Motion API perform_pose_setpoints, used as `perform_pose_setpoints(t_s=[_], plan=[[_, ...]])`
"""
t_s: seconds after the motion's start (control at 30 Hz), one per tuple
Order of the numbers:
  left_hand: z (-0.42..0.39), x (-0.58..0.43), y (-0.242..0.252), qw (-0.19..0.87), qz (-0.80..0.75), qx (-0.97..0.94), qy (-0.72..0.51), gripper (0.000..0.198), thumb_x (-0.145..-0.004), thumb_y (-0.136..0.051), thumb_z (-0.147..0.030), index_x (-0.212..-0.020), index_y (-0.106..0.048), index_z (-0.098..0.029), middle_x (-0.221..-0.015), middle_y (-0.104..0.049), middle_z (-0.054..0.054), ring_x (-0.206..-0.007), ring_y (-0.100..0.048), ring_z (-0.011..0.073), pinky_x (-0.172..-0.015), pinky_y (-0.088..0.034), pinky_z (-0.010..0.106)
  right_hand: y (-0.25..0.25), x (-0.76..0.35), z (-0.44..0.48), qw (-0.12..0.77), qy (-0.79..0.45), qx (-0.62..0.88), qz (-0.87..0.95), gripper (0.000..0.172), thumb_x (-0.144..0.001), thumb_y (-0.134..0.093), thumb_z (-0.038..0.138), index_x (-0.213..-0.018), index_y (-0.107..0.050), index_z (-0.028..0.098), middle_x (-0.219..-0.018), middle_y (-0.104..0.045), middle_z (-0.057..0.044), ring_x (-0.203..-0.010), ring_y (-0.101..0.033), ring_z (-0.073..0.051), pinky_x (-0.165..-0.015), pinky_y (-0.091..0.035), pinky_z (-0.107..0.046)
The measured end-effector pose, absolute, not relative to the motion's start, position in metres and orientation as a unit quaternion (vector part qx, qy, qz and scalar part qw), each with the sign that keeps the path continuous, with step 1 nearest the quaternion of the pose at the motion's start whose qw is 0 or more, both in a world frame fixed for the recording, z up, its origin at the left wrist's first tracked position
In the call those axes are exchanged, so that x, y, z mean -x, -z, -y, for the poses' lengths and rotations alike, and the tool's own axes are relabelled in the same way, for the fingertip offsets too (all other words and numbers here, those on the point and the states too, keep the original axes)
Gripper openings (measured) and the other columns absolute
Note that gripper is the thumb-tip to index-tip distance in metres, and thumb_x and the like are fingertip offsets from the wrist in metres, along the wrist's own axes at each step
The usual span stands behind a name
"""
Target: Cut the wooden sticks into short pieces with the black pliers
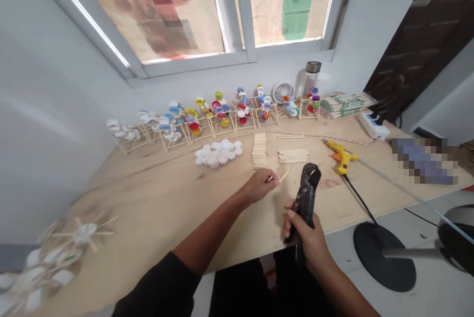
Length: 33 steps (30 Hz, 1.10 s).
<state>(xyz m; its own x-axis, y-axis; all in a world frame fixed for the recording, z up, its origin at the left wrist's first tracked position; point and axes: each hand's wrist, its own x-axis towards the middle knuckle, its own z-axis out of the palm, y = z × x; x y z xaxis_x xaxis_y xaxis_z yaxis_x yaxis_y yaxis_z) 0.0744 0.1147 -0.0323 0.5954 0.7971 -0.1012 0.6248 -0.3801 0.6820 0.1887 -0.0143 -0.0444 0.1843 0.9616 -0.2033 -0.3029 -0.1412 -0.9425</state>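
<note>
My left hand [260, 186] hovers over the wooden table [155, 203], its fingers pinched on a thin wooden stick [285, 175] that points to the right. My right hand [305, 235] is closed round the handles of black cutting pliers [307, 193], held upright near the table's front edge, their jaws just right of the stick's tip. Two piles of cut wooden sticks [259, 150] [293, 155] lie just beyond the hands. A heap of white bottle caps [218, 152] sits to their left.
A yellow glue gun [342, 155] lies to the right with its black cord. Colourful cap-and-stick wheel models [218, 112] line the back wall. A white wheel model [70, 245] sits front left. A small fan [283, 91], bottle [312, 76], stick bundle [344, 103] and power strip [374, 126] stand at the back right.
</note>
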Motion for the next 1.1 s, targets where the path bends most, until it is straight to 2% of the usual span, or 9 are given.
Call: perform_pose_setpoints(t_s=[0.07,0.17,0.3,0.4,0.57,0.7,0.83,0.97,1.1], plan=[[-0.095,-0.06,0.031,0.497,-0.417,-0.749,-0.135,0.02,-0.081,-0.043,-0.033,-0.077,-0.05,-0.015,-0.05,-0.037,-0.007,-0.043,-0.035,0.0061,-0.042,-0.03,0.018,0.04,-0.189,0.01,0.58,-0.535,0.536,0.299,0.033,-0.074,-0.058,0.04,-0.094,-0.051,0.015,-0.054,-0.051,0.005,-0.045,-0.048,-0.011,-0.046,-0.039,-0.023],[-0.071,-0.048,0.027,0.692,-0.369,-0.601,-0.154,0.027,-0.075,-0.053,-0.041,-0.075,-0.047,-0.015,-0.049,-0.028,-0.01,-0.039,-0.023,0.0029,-0.038,-0.02,0.016,0.033,-0.186,0.001,0.583,-0.531,0.541,0.293,0.037,-0.072,-0.061,0.039,-0.097,-0.052,0.014,-0.054,-0.052,0.004,-0.044,-0.048,-0.011,-0.044,-0.039,-0.023],[-0.056,-0.043,0.023,0.764,-0.344,-0.521,-0.162,0.029,-0.069,-0.061,-0.04,-0.074,-0.049,-0.014,-0.051,-0.033,-0.009,-0.039,-0.022,0.0014,-0.038,-0.014,0.016,0.03,-0.18,-0.01,0.59,-0.503,0.539,0.329,0.024,-0.069,-0.063,0.036,-0.075,-0.055,0.015,-0.049,-0.051,0.005,-0.042,-0.046,-0.009,-0.043,-0.037,-0.021],[-0.051,-0.039,0.022,0.797,-0.335,-0.466,-0.189,0.023,-0.072,-0.059,-0.035,-0.076,-0.052,-0.014,-0.054,-0.039,-0.007,-0.04,-0.023,0.001,-0.038,-0.015,0.016,0.03,-0.176,-0.012,0.59,-0.498,0.54,0.335,0.022,-0.068,-0.064,0.034,-0.071,-0.053,0.016,-0.049,-0.05,0.006,-0.041,-0.045,-0.008,-0.042,-0.037,-0.02],[-0.044,-0.031,0.027,0.796,-0.374,-0.38,-0.286,0.028,-0.071,-0.06,-0.026,-0.095,-0.054,-0.013,-0.077,-0.059,0.004,-0.048,-0.041,0.0032,-0.045,-0.03,0.018,0.028,-0.178,-0.008,0.593,-0.497,0.538,0.335,0.019,-0.07,-0.062,0.033,-0.074,-0.053,0.017,-0.05,-0.051,0.005,-0.043,-0.048,-0.009,-0.043,-0.038,-0.02],[-0.041,-0.026,0.03,0.766,-0.397,-0.406,-0.302,0.029,-0.07,-0.063,-0.029,-0.091,-0.053,-0.012,-0.091,-0.063,0.01,-0.057,-0.053,0.0075,-0.052,-0.04,0.022,0.026,-0.178,-0.005,0.592,-0.512,0.528,0.33,0.018,-0.071,-0.062,0.032,-0.075,-0.053,0.017,-0.051,-0.052,0.005,-0.043,-0.049,-0.009,-0.044,-0.038,-0.02],[-0.042,-0.023,0.029,0.736,-0.415,-0.473,-0.25,0.027,-0.072,-0.059,-0.035,-0.081,-0.056,-0.01,-0.079,-0.064,0.008,-0.055,-0.057,0.0098,-0.047,-0.041,0.02,0.027,-0.175,-0.004,0.583,-0.522,0.527,0.332,0.016,-0.07,-0.062,0.031,-0.073,-0.053,0.017,-0.05,-0.052,0.005,-0.043,-0.049,-0.009,-0.044,-0.039,-0.02],[-0.043,-0.024,0.026,0.717,-0.421,-0.518,-0.201,0.031,-0.076,-0.054,-0.04,-0.079,-0.058,-0.01,-0.072,-0.064,0.007,-0.043,-0.055,0.0088,-0.036,-0.034,0.017,0.03,-0.172,-0.004,0.574,-0.524,0.531,0.338,0.016,-0.07,-0.062,0.03,-0.074,-0.054,0.016,-0.051,-0.053,0.004,-0.043,-0.048,-0.009,-0.043,-0.039,-0.02],[-0.045,-0.027,0.023,0.717,-0.392,-0.554,-0.156,0.036,-0.077,-0.05,-0.045,-0.082,-0.06,-0.01,-0.069,-0.065,0.007,-0.043,-0.057,0.0098,-0.034,-0.032,0.016,0.033,-0.17,-0.005,0.571,-0.518,0.536,0.344,0.017,-0.07,-0.063,0.03,-0.073,-0.056,0.015,-0.051,-0.053,0.004,-0.042,-0.047,-0.009,-0.042,-0.039,-0.02]])
